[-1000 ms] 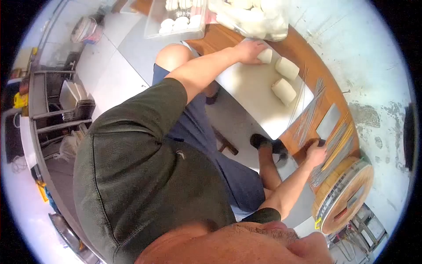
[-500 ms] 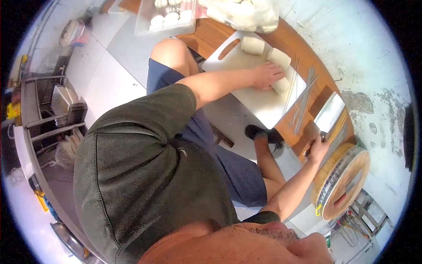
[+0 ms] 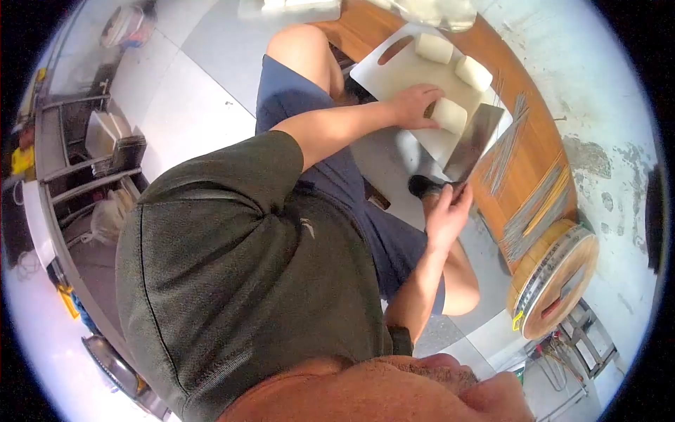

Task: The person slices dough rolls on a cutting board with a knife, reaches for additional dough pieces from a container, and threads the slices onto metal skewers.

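My left hand (image 3: 416, 107) grips the left end of a white cylindrical piece of food (image 3: 451, 115) on the white cutting board (image 3: 401, 84), its thumb and fingers on either side. Two similar pieces, one white roll (image 3: 434, 48) and another white roll (image 3: 474, 73), lie farther up on the board. My right hand (image 3: 448, 211) is closed around the handle of a cleaver (image 3: 474, 143). The broad blade is over the board's lower right part, just right of the held piece.
Thin metal skewers (image 3: 506, 148) lie beside the board on the wooden table (image 3: 538, 130), and more skewers (image 3: 538, 211) lie nearer its right end. A round wooden block (image 3: 562, 285) stands there. A clear container (image 3: 302, 10) and a plastic bag (image 3: 439, 13) are at the top.
My right hand has brought the cleaver from the table's right side over the board. My left hand has shifted to the end of the near piece, which now lies apart from the others.
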Action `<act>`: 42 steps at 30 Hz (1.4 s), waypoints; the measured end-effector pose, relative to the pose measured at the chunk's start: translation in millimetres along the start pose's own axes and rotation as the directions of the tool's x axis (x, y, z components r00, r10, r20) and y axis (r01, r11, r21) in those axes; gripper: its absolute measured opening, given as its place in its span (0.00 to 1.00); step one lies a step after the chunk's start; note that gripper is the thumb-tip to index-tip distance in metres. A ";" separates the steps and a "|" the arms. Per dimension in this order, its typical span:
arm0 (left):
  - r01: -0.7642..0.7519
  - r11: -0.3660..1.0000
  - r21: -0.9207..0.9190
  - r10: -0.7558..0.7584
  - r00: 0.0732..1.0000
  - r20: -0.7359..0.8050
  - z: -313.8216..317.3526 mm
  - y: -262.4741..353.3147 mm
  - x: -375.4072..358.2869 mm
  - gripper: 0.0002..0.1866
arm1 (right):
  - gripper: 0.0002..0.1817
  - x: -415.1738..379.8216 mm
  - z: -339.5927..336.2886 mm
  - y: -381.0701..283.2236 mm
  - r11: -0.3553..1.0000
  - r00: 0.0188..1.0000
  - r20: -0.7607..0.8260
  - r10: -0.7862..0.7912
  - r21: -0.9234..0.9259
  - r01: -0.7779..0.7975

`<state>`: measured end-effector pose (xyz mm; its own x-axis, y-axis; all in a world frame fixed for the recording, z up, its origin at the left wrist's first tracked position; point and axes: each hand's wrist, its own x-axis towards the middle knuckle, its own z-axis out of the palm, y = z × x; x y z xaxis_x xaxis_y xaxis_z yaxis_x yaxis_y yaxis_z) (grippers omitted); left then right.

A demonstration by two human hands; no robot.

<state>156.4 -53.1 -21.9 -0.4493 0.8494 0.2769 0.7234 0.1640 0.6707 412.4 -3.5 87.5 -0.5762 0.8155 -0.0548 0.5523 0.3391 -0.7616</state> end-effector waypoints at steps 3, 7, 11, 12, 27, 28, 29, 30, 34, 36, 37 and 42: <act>0.012 0.998 -0.057 -0.014 0.999 -0.029 5.5 -2.9 -3.3 0.39 | 0.26 -4.1 2.9 -25.9 0.998 0.995 0.086 0.044 -0.039 -0.041; -0.039 0.993 -0.115 0.037 0.999 -0.027 10.0 2.0 2.7 0.34 | 0.22 -4.4 9.7 -36.2 0.990 0.994 0.107 0.010 -0.138 0.005; -0.062 0.992 -0.112 0.055 0.996 -0.068 19.3 0.1 7.2 0.27 | 0.22 -5.1 12.5 -35.7 0.981 0.995 0.090 -0.047 -0.184 0.063; -0.053 0.991 -0.126 0.046 0.997 -0.063 19.2 1.5 7.9 0.26 | 0.22 -5.3 12.9 -35.9 0.978 0.995 0.097 -0.039 -0.199 0.058; 0.130 0.948 -0.292 -0.151 0.987 -0.051 2.4 11.7 11.5 0.22 | 0.19 -7.4 25.8 -23.3 0.968 0.991 0.078 -0.108 -0.217 0.123; 0.320 0.843 -0.432 -0.348 0.937 0.014 -1.8 15.0 13.9 0.22 | 0.19 -8.0 26.3 -25.1 0.973 0.992 0.082 -0.095 -0.203 0.110; 0.486 0.683 -0.545 -0.519 0.848 0.106 -3.7 16.2 15.1 0.22 | 0.19 -8.1 26.0 -27.9 0.977 0.993 0.086 -0.082 -0.188 0.097; 0.433 0.725 -0.536 -0.499 0.866 0.025 -3.4 11.1 16.0 0.21 | 0.19 -8.1 25.6 -30.2 0.981 0.994 0.090 -0.068 -0.174 0.083; 0.226 0.878 -0.422 -0.318 0.934 -0.161 6.3 -6.3 11.0 0.21 | 0.19 -7.6 26.2 -32.3 0.981 0.994 0.094 -0.053 -0.182 0.070; 0.137 0.936 -0.326 -0.199 0.966 -0.166 8.1 -0.5 8.4 0.21 | 0.19 -8.4 26.6 -31.4 0.980 0.994 0.084 -0.065 -0.180 0.080; 0.097 0.958 -0.271 -0.144 0.977 -0.159 5.8 5.5 8.7 0.21 | 0.19 -8.2 27.1 -30.6 0.981 0.994 0.078 -0.071 -0.174 0.084; -0.066 0.985 -0.161 0.030 0.977 -0.213 18.3 11.6 9.5 0.20 | 0.20 -8.4 26.1 -33.4 0.968 0.993 0.062 -0.096 -0.226 0.108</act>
<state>170.1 -34.0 -24.1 -0.5286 0.7275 0.4373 0.6575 0.0251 0.7530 383.1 -33.9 96.6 -0.6631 0.7482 -0.0211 0.6087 0.5226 -0.5970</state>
